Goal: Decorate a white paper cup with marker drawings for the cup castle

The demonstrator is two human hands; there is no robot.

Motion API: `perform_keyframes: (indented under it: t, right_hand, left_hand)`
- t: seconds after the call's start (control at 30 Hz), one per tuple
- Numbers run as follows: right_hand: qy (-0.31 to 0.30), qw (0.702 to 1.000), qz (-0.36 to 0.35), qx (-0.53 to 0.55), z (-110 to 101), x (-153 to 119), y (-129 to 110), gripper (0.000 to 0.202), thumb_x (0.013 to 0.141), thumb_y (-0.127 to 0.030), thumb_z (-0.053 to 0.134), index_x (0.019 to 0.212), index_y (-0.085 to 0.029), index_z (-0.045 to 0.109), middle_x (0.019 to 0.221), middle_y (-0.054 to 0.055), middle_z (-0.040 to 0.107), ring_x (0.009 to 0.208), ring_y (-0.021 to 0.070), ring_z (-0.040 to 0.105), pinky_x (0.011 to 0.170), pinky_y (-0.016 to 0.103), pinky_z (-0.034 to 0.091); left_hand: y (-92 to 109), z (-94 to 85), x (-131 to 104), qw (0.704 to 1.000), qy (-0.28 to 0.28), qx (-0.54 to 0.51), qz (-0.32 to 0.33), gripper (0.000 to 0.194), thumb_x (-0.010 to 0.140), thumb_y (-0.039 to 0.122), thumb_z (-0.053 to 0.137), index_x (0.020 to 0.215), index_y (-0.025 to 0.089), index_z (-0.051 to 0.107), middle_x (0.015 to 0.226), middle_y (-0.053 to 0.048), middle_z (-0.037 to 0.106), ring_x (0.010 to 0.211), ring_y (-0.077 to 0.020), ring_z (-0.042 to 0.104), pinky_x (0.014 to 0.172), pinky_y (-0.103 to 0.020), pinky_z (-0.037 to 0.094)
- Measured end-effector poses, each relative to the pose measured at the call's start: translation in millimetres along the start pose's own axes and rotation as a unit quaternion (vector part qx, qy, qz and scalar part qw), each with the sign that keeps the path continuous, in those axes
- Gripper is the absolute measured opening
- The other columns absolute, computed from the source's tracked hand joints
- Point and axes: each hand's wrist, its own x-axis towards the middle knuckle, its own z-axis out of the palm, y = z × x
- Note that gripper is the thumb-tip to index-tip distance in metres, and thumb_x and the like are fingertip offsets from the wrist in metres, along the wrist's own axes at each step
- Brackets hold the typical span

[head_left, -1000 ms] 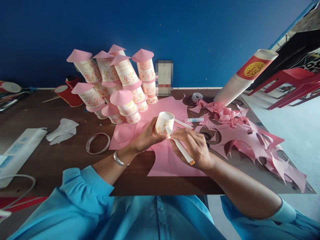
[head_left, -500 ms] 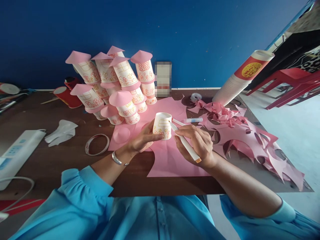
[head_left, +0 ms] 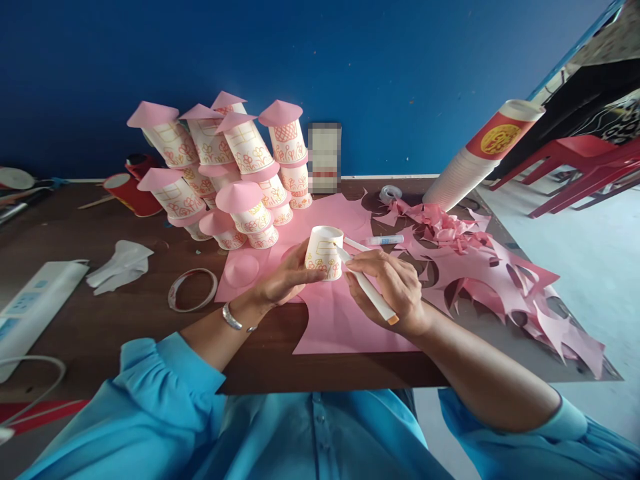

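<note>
My left hand (head_left: 287, 272) is closed around a white paper cup (head_left: 324, 252), rim up, over the pink paper sheet (head_left: 345, 320). Red and yellow flowers are drawn low on the cup, with a yellow box outline above them. In my right hand (head_left: 393, 283) is a white marker (head_left: 371, 291) with an orange-brown end; its tip touches the cup near the box outline. A second pen (head_left: 356, 245) shows partly behind that hand. Further left stand several stacked, decorated paper cups (head_left: 250, 147) with pink cone roofs.
Pink paper scraps (head_left: 490, 267) cover the table's right side, near a tall leaning stack of paper cups (head_left: 465, 160). A glue stick (head_left: 384, 240) lies behind my right hand. On the left are a tape roll (head_left: 193, 290), crumpled white paper (head_left: 121, 267) and a power strip (head_left: 37, 310).
The marker tip has moved slightly left and down across the cup's face, my right hand going with it. My left hand keeps its hold on the cup. The whole view has shifted a little.
</note>
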Motion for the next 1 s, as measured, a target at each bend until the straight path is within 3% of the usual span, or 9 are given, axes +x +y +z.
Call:
perform_keyframes:
  t: [0.23, 0.43, 1.0]
  right_hand:
    - [-0.005, 1.000, 0.001, -0.007, -0.5, 1.5, -0.4, 0.018, 0.102, -0.010, 0.067, 0.113, -0.023, 0.063, 0.088, 0.002, 0.079, 0.074, 0.0179, 0.079, 0.066, 0.028, 0.065]
    - [-0.006, 1.000, 0.003, 0.011, 1.3, 0.2, -2.0, 0.020, 0.101, -0.010, 0.066, 0.116, -0.023, 0.063, 0.086, 0.002, 0.079, 0.074, 0.0192, 0.080, 0.066, 0.030, 0.066]
    - [-0.024, 0.999, 0.012, 0.031, 1.8, -1.8, -4.7, 0.023, 0.097, -0.006, 0.067, 0.112, -0.022, 0.062, 0.086, 0.003, 0.078, 0.072, 0.0194, 0.079, 0.064, 0.030, 0.064]
  left_hand:
    - [4.9, 0.9, 0.3, 1.000, 0.001, 0.027, -0.004, 0.054, 0.088, 0.037, 0.089, 0.137, 0.025, 0.070, 0.127, -0.007, 0.077, 0.125, -0.0334, 0.068, 0.103, -0.046, 0.057]
    - [5.5, 0.9, -1.6, 1.000, 0.006, 0.015, -0.014, 0.056, 0.089, 0.034, 0.086, 0.142, 0.027, 0.067, 0.132, -0.007, 0.075, 0.128, -0.0341, 0.067, 0.109, -0.051, 0.057]
    - [-4.1, -5.6, 1.0, 1.000, 0.000, -0.005, 0.007, 0.058, 0.089, 0.026, 0.087, 0.144, 0.026, 0.069, 0.126, -0.006, 0.077, 0.121, -0.0288, 0.069, 0.104, -0.041, 0.057]
